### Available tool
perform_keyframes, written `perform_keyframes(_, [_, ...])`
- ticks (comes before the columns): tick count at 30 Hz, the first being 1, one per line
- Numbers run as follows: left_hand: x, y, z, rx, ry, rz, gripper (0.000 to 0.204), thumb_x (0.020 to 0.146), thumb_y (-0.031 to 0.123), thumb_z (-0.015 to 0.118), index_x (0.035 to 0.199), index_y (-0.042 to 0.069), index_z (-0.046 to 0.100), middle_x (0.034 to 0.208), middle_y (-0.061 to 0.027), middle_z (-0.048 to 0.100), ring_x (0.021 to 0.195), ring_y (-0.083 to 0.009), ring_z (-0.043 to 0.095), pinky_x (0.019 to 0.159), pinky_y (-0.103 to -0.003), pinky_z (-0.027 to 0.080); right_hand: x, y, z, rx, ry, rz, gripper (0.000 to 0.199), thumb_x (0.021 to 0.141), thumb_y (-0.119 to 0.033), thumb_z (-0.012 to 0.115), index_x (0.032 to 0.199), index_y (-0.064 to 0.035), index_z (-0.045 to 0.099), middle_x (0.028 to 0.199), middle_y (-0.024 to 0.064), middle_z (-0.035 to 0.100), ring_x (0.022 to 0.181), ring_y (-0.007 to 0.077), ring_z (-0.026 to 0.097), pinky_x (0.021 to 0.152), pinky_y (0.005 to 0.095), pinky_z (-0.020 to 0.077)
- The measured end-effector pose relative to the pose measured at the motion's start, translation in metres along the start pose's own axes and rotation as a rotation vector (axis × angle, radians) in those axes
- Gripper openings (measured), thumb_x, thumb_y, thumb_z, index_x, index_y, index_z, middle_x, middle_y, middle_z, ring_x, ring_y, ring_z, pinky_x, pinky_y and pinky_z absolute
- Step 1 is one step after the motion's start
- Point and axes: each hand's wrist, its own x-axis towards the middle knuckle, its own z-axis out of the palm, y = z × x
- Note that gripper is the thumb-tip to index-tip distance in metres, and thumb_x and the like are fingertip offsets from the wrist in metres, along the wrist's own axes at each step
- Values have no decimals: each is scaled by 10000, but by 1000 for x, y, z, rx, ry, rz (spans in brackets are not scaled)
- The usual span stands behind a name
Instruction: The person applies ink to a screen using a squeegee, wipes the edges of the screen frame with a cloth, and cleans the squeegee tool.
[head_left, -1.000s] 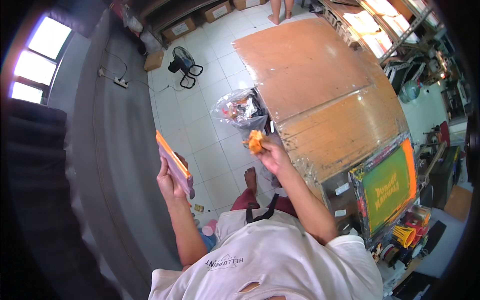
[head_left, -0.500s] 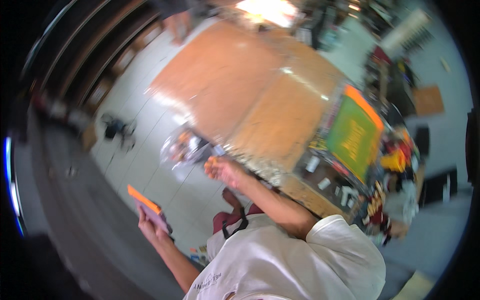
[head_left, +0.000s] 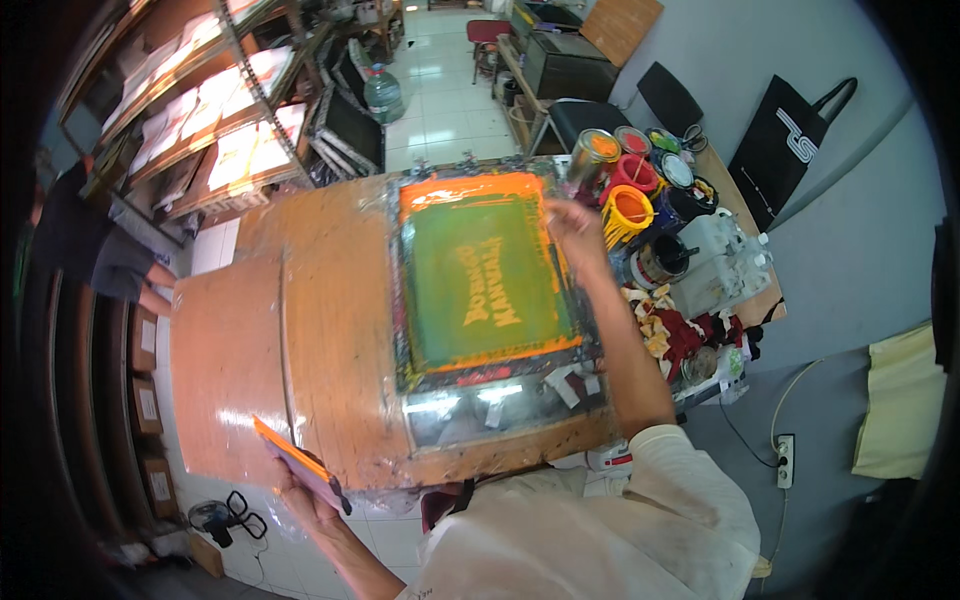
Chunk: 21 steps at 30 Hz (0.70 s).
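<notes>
My left hand (head_left: 299, 499) grips a squeegee (head_left: 306, 470), a flat purplish-grey blade with orange ink along its upper edge, held above the near edge of the table. A screen-printing frame (head_left: 440, 270) lies on the table in front of me. Its mesh is green with yellowish lettering, and wet orange ink covers its far end and lines its sides. My right hand (head_left: 576, 228) is at the frame's right side near the far corner, slightly blurred. Its fingers reach left, apart, with nothing visible in them; whether they touch the frame I cannot tell.
The wooden table (head_left: 340, 330) spreads to the left. Beyond the right hand, open ink cans and a yellow ink tub (head_left: 627, 210) crowd a side table with plastic jugs (head_left: 720, 255) and stained rags (head_left: 680, 335). Another person (head_left: 100, 240) stands at far left by shelves.
My view has swung right, bringing the printing frame in front of me. The right hand has moved from the table's near edge to the frame's right side. The left hand still holds the squeegee.
</notes>
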Motion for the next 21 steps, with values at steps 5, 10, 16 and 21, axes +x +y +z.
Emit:
perform_keyframes(5, [27, -95, 94, 155, 74, -67, 393, 1038, 367, 507, 1307, 84, 555, 1217, -78, 648, 1095, -226, 625, 959, -394, 520, 152, 7, -106, -776, 349, -250, 220, 831, -120, 689, 1040, -86, 750, 931, 163, 729, 850, 336, 679, 806, 415, 521])
perform_keyframes(10, [53, -139, 140, 258, 43, -114, 417, 1048, 356, 487, 1340, 61, 525, 1223, -71, 636, 1108, -197, 611, 988, -379, 498, 234, 31, -145, -1242, 234, -338, 236, 809, -144, 704, 1037, -117, 756, 961, 144, 727, 1003, 341, 630, 881, 439, 507])
perform_keyframes(16, [78, -156, 181, 442, 127, -82, 413, 1059, 354, 464, 1341, 59, 526, 1172, -56, 632, 1057, -181, 614, 951, -361, 508, 268, 60, -144, -1343, 212, -246, 209, 776, -139, 749, 983, -147, 784, 1023, 175, 707, 1011, 358, 633, 890, 445, 516])
perform_keyframes(21, [96, -157, 163, 330, 56, -118, 434, 1064, 347, 449, 1384, 58, 494, 1282, -66, 603, 1156, -199, 589, 1030, -385, 472, 286, 72, -150, -1253, 213, -265, 179, 808, -147, 693, 962, -108, 776, 995, 193, 707, 960, 361, 669, 858, 453, 524])
